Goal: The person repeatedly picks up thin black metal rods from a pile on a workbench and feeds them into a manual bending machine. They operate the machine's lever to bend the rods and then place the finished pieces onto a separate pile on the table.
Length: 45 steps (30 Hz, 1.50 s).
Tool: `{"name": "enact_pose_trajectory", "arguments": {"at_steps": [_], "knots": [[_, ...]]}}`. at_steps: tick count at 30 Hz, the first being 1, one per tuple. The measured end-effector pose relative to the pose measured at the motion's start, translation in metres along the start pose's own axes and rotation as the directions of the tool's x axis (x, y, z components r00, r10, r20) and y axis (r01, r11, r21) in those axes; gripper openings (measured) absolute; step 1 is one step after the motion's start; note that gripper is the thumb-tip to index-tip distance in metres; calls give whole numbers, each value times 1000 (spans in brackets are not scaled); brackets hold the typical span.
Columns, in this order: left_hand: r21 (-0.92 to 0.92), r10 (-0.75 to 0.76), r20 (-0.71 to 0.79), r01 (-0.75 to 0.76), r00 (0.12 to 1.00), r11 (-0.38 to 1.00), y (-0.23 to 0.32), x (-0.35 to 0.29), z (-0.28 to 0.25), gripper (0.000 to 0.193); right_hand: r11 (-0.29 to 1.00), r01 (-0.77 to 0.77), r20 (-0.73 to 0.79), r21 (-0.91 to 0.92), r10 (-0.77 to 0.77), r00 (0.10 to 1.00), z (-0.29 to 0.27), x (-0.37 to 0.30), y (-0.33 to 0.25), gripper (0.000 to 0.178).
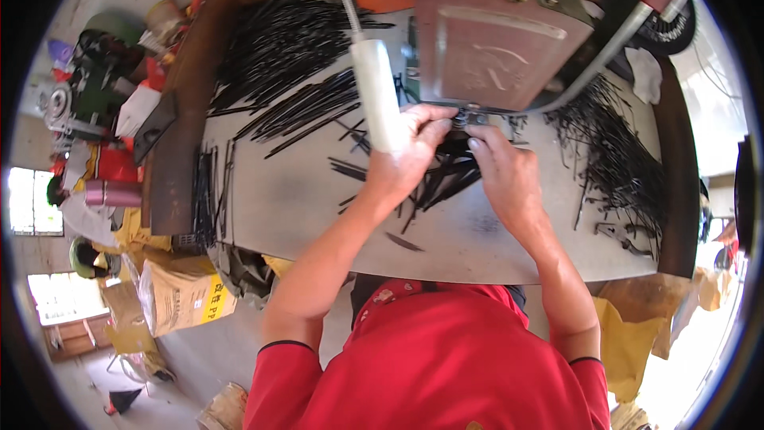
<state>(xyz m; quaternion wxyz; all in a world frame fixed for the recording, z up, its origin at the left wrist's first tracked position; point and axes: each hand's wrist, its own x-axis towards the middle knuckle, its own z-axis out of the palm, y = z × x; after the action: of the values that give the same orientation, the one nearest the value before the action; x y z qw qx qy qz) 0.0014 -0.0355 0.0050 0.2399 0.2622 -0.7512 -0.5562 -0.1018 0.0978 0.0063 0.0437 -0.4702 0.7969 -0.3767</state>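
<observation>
My left hand [402, 161] and my right hand [508, 171] meet at the small metal work point [469, 117] under a machine head [493, 48] with a dull pink cover. Fingers and thumb of the left hand pinch together on its left side. The right hand's fingers are closed at its right side. What lies between the fingertips is too small and dark to make out. Below and between the hands, a loose heap of black strips [446, 183] lies on the pale worktable [318, 215]. A white tube lamp [374, 95] hangs over the left wrist, hiding part of it.
A large pile of long black strips [278, 48] fills the table's far left. More thin black pieces [609, 159] are tangled at the right, with pliers [617, 235] near the front. Raised edges [676, 151] border the table. A bent metal tube [593, 64] runs beside the machine.
</observation>
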Motion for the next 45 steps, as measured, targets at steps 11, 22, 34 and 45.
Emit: {"name": "enact_pose_trajectory", "arguments": {"at_steps": [11,22,34,45], "knots": [[-533,-313,344,459,885,711,10,-18,-4,18,884,-238,198,402,170,965,-25,-13,-12,20],[182,58,-181,-24,982,983,-7,-27,-35,12,290,-412,240,864,484,842,-38,-42,-1,20],[866,493,-66,-195,868,460,-57,0,-92,11,955,268,26,126,-273,962,-22,-75,-4,22],[-543,-341,151,366,928,756,16,-21,-10,32,357,-601,481,716,372,794,-26,2,1,27]]}}
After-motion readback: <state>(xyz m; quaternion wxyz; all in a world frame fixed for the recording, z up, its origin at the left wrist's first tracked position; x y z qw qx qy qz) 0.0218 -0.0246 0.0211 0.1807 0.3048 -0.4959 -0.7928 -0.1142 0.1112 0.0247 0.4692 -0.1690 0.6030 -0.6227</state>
